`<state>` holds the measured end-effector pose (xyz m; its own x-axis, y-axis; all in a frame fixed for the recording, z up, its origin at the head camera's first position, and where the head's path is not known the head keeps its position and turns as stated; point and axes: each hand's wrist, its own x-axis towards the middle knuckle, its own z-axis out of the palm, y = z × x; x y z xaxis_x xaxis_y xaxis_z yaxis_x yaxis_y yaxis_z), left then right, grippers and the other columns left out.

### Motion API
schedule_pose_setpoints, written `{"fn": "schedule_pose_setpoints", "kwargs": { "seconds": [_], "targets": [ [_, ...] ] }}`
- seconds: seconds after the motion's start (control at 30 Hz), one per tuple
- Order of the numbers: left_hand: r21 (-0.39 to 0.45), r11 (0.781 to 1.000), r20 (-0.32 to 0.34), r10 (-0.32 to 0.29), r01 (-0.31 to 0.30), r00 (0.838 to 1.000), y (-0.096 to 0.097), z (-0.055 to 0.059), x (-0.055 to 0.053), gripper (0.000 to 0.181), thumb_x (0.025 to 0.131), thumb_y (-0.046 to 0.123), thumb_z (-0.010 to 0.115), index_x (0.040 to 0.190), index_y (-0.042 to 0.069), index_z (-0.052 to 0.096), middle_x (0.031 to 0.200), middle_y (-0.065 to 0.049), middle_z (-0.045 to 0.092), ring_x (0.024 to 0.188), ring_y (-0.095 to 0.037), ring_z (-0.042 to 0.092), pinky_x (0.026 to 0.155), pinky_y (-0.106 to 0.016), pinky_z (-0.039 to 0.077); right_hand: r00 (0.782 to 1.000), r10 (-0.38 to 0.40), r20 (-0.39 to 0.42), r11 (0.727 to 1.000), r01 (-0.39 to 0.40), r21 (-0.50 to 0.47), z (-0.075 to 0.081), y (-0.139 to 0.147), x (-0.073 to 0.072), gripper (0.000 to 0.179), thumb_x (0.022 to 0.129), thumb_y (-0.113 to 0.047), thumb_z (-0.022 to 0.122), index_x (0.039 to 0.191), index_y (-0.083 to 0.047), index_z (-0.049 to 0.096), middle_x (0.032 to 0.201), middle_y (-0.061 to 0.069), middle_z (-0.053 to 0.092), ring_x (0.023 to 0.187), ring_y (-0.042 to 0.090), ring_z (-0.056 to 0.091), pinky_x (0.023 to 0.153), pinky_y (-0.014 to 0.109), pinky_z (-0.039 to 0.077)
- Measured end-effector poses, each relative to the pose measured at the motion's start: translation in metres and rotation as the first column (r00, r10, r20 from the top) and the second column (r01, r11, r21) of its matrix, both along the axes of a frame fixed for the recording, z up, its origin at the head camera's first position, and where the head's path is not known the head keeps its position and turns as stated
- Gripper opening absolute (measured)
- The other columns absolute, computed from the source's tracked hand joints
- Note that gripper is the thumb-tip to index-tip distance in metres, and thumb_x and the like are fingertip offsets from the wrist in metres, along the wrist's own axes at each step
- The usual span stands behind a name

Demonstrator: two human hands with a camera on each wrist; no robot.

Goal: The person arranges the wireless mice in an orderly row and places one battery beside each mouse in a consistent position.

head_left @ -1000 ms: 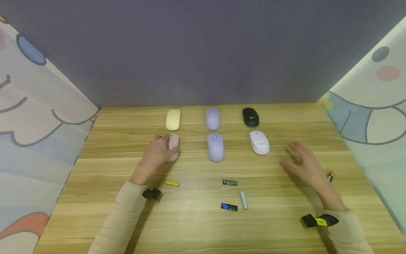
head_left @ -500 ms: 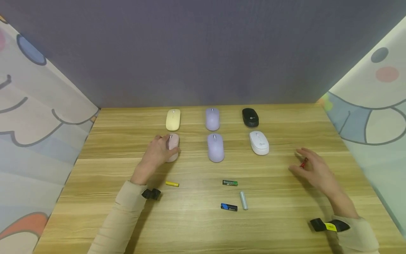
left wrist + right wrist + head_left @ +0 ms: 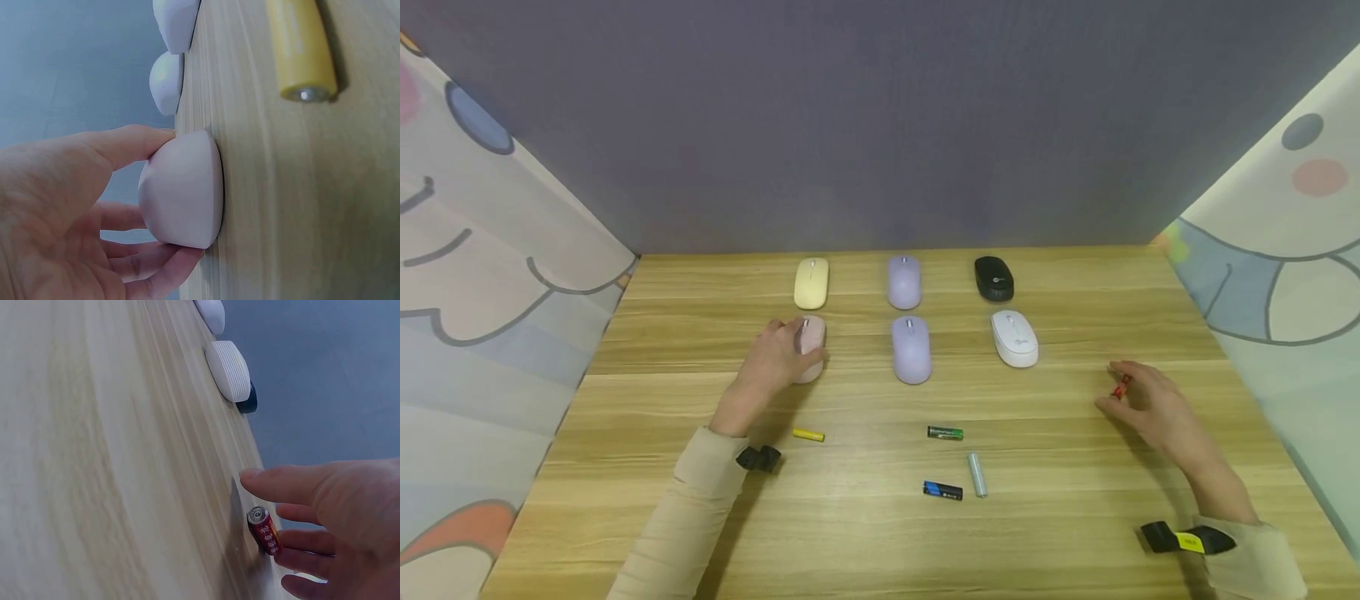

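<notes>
My left hand (image 3: 771, 362) holds a pale pink computer mouse (image 3: 812, 337) on the table, thumb on one side and fingers on the other, as the left wrist view (image 3: 184, 190) confirms. On the right, my right hand (image 3: 1165, 417) is around a small red battery (image 3: 265, 531). Its thumb stands apart from the battery, and the fingers lie just beyond it in the right wrist view. Closest to the left hand's wrist is a yellow battery (image 3: 808, 435). A white mouse (image 3: 1015, 339) sits to the left of my right hand.
Behind stand a yellow mouse (image 3: 811, 283), two purple mice (image 3: 905, 283) and a black mouse (image 3: 995, 279). A green-black battery (image 3: 945, 433), a blue-black battery (image 3: 942, 491) and a silver battery (image 3: 977, 475) lie mid-table. A grey panel (image 3: 880, 125) closes the back.
My right hand has shifted right and slightly nearer, so the red battery now shows between thumb and fingers, while a copper-ended battery is now hidden. The left hand keeps its place on the pink mouse.
</notes>
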<state>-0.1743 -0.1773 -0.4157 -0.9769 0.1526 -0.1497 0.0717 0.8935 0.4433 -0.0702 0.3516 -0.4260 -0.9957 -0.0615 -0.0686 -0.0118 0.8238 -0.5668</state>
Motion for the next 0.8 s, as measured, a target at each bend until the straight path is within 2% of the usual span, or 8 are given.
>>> {"fn": "schedule_pose_setpoints", "kwargs": {
  "seconds": [0.33, 0.5, 0.8],
  "targets": [
    [0.006, 1.0, 0.011, 0.002, -0.002, 1.0, -0.0005, -0.0015, -0.0007, 0.076, 0.094, 0.041, 0.071, 0.148, -0.008, 0.047, 0.132, -0.037, 0.055, 0.109, -0.049, 0.062, 0.085, -0.056, 0.059, 0.997, 0.019, -0.079, 1.0, -0.018, 0.004, -0.0051, 0.0026, 0.0016, 0.057, 0.096, -0.017, 0.075, 0.138, 0.013, 0.05, 0.136, 0.039, 0.051, 0.127, 0.062, 0.041, 0.099, 0.077, 0.035],
    [0.006, 1.0, 0.014, 0.002, -0.002, 1.0, -0.0005, -0.0017, -0.0011, 0.076, 0.095, 0.041, 0.071, 0.149, -0.008, 0.047, 0.132, -0.037, 0.055, 0.109, -0.049, 0.061, 0.084, -0.055, 0.059, 0.994, 0.016, -0.108, 1.0, -0.015, 0.014, -0.0068, 0.0025, 0.0017, 0.054, 0.095, -0.011, 0.075, 0.136, 0.014, 0.052, 0.132, 0.039, 0.053, 0.124, 0.06, 0.043, 0.096, 0.076, 0.037],
    [0.0, 1.0, 0.006, -0.005, 0.005, 1.0, 0.0, -0.0004, -0.0004, 0.077, 0.095, 0.041, 0.072, 0.148, -0.009, 0.047, 0.132, -0.038, 0.055, 0.109, -0.05, 0.062, 0.085, -0.056, 0.059, 0.995, -0.003, -0.097, 1.0, 0.004, 0.02, -0.0066, 0.0035, 0.0029, 0.054, 0.095, -0.011, 0.075, 0.135, 0.015, 0.051, 0.131, 0.039, 0.05, 0.123, 0.059, 0.042, 0.095, 0.075, 0.038]
  ]
}}
